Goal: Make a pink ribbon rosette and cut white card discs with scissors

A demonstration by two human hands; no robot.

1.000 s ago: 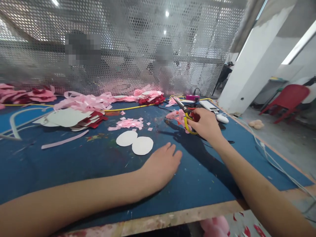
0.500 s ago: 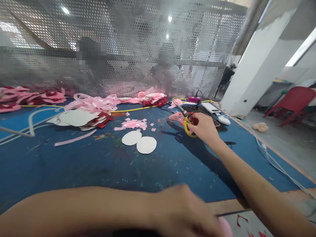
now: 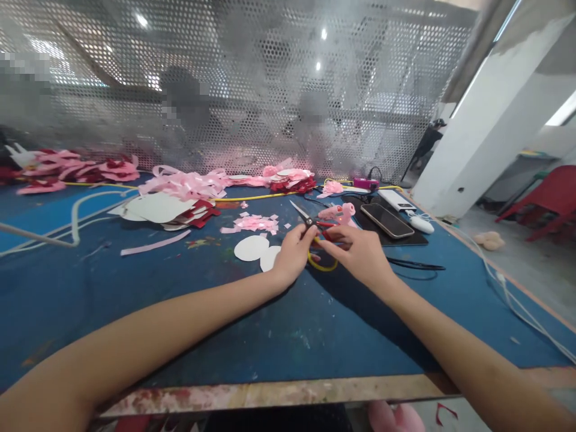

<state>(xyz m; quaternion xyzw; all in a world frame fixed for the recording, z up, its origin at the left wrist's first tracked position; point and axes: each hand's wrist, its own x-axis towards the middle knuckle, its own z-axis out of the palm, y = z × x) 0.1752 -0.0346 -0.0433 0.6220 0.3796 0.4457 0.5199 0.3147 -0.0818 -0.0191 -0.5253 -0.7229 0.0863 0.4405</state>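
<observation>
A pair of scissors [image 3: 300, 211] with yellow and red handles is held over the blue tabletop, blades pointing up and left. My left hand [image 3: 293, 253] pinches them near the pivot, while my right hand [image 3: 362, 255] has its fingers closed at the handles. Some of those fingertips are hidden. Just beyond the scissors lies a pink glue gun [image 3: 347, 211]. Two white paper discs lie left of my hands: one disc [image 3: 251, 248] is in plain sight, and the second disc [image 3: 269, 259] is partly covered by my left hand. Small pink ribbon squares [image 3: 254, 224] are heaped behind them.
Left of centre stand stacked white and red cutouts [image 3: 155, 210], with pink ribbons [image 3: 184, 182] behind. A phone [image 3: 387, 220] rests on a black pad, near a white power bank [image 3: 396, 200]. Black cable [image 3: 418, 264] lies to the right. Perforated metal sheeting [image 3: 256, 120] borders the table's back.
My left hand has risen from the table's front edge to the scissors. My right hand has brought the scissors slightly nearer and to the left. The view has shifted a little.
</observation>
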